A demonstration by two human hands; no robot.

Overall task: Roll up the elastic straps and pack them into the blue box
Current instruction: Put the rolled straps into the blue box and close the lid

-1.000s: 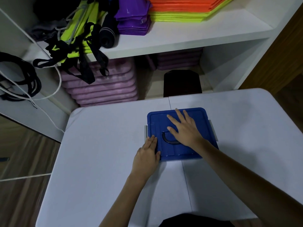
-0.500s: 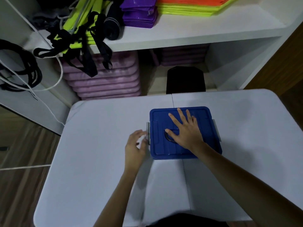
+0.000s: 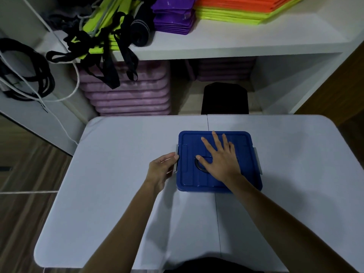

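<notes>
The blue box sits with its lid on, in the middle of the white table. My right hand lies flat on the lid, fingers spread, partly covering the dark handle. My left hand is at the box's left side, its fingers on the grey left latch. A second grey latch shows on the right side. Yellow-green and black elastic straps lie tangled on the shelf at the upper left, some hanging over its edge.
On the white shelf behind the table lie a rolled black strap, purple packs and orange and yellow-green mats. Below stand stacked lilac cushions and a black stool. Black cords hang at the left.
My left hand has slid off the lid's front-left corner to the box's left side and taken hold of the latch. My right hand has stayed flat on the lid.
</notes>
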